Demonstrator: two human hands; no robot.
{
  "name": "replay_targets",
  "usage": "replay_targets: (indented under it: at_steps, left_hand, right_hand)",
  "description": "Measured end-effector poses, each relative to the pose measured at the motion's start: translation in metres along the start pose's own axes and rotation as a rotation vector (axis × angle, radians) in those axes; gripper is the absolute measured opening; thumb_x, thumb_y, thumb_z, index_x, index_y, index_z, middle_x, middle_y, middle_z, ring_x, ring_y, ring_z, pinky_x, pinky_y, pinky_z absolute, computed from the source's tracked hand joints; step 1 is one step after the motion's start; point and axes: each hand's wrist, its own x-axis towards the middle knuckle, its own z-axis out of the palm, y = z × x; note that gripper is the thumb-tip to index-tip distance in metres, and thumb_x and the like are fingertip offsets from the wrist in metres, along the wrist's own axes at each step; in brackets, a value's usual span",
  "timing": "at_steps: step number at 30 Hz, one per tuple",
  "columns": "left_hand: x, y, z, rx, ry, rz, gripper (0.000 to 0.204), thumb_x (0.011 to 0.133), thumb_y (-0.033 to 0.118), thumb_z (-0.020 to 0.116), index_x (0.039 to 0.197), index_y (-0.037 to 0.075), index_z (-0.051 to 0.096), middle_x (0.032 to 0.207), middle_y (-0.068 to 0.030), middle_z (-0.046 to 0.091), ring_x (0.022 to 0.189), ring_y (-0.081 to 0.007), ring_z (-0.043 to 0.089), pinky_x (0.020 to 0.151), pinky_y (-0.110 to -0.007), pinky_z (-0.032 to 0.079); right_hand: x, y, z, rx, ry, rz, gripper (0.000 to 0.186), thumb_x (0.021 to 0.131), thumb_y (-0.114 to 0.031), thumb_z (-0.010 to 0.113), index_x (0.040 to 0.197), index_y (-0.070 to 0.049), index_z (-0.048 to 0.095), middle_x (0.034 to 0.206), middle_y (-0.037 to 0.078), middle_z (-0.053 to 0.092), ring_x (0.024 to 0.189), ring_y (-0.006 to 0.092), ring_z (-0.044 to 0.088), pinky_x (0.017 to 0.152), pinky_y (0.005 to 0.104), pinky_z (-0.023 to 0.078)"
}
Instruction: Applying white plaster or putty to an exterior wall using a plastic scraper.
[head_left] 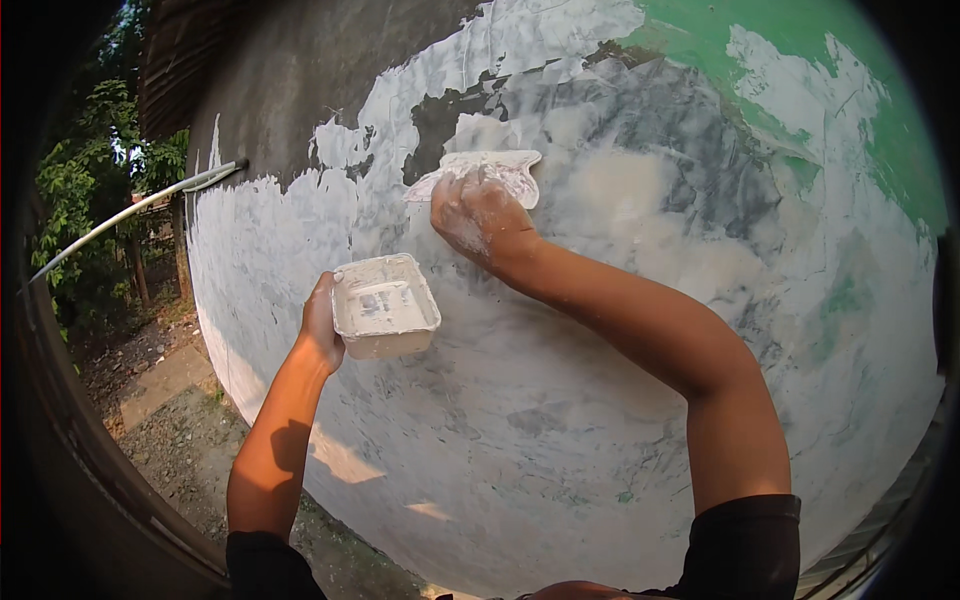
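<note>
My left hand (pixel 320 322) grips a square white plastic tub (pixel 388 345) by its left side. White paste is smeared over its rim and inner walls, with a little left on the bottom. Higher up, the fingers of my right hand (pixel 482 215) are closed on a flat putty spreader (pixel 515 172) with a curved outline, coated in white paste. The spreader lies against the wall (pixel 600 330), over a patch where white filler meets bare dark grey. White residue dusts my right hand. Its fingertips are partly hidden behind the knuckles.
Green paint (pixel 700 30) covers the wall's upper right, and dark bare render (pixel 290 70) its upper left. A pale pipe (pixel 130 212) sticks out of the wall's left edge. Trees (pixel 100 170) and gravelly ground (pixel 190 450) lie to the left.
</note>
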Motion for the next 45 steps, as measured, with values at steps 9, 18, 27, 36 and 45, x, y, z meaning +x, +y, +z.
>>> replay_targets:
  at_steps: [9,18,27,36,45]
  left_hand:
    - [-0.035,-0.011,-0.013,-0.176,0.066,0.062,0.047,0.100,0.035,0.038,0.126,0.001,0.059,0.117,-0.0131,0.066,0.107,-0.0255,0.066,0.096,-0.040,0.054]
    - [-0.072,-0.056,-0.046,-0.193,0.182,0.263,0.036,0.103,0.028,0.040,0.119,0.002,0.058,0.108,-0.0104,0.066,0.096,-0.0205,0.067,0.086,-0.037,0.057]
    - [-0.112,-0.089,-0.049,0.014,0.528,0.408,0.028,0.104,0.026,0.041,0.114,0.003,0.054,0.105,-0.0055,0.060,0.096,-0.0125,0.057,0.089,-0.028,0.047]
    - [-0.138,-0.134,-0.042,0.267,0.690,0.580,0.022,0.103,0.018,0.043,0.109,-0.001,0.054,0.097,-0.0063,0.059,0.089,-0.0116,0.055,0.081,-0.028,0.047]
    - [-0.146,-0.146,-0.036,0.216,0.632,0.522,0.028,0.102,0.017,0.041,0.116,-0.003,0.054,0.102,-0.0106,0.062,0.090,-0.0139,0.058,0.083,-0.030,0.048]
  right_hand:
    - [0.022,0.014,-0.033,1.179,-0.226,0.724,0.021,0.091,-0.009,0.062,0.107,0.002,0.070,0.082,0.023,0.071,0.070,0.0300,0.071,0.063,0.0414,0.055]
    - [-0.033,-0.077,-0.091,2.079,-0.086,1.764,0.029,0.103,-0.015,0.059,0.123,0.006,0.062,0.103,0.009,0.070,0.082,0.0105,0.065,0.072,0.0279,0.056]
    - [-0.060,-0.154,-0.135,2.179,0.141,1.951,0.030,0.104,-0.013,0.056,0.127,0.008,0.059,0.115,0.012,0.067,0.101,0.0149,0.065,0.091,0.0318,0.054]
    - [-0.112,-0.213,-0.172,2.323,0.006,1.788,0.032,0.102,-0.026,0.063,0.090,0.003,0.066,0.080,-0.005,0.057,0.071,0.0067,0.043,0.062,0.0256,0.036]
    - [-0.104,-0.193,-0.205,2.175,-0.181,1.712,0.052,0.095,-0.038,0.071,0.065,-0.002,0.049,0.066,-0.002,0.043,0.066,0.0099,0.035,0.055,0.0322,0.025]
